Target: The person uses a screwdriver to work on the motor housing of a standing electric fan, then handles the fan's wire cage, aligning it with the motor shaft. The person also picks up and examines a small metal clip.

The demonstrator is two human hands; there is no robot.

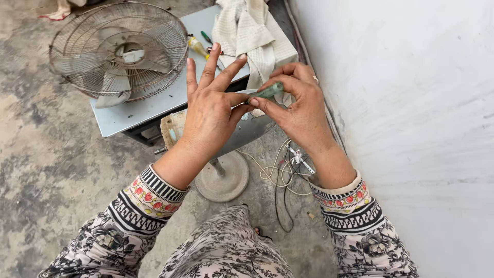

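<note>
While right hand (301, 105) pinches green-handled screwdriver (268, 92), long axis points left toward left hand (211, 105), fingers splayed, thumb touching tip.

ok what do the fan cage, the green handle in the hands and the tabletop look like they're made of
Fan cage: thin metal wire, dull and greyed, probably worn plating. Green handle, pinched by the right hand against the left hand: translucent, glossy, likely plastic. Tabletop: smooth pale grey sheet, perhaps painted metal or laminate.
</note>
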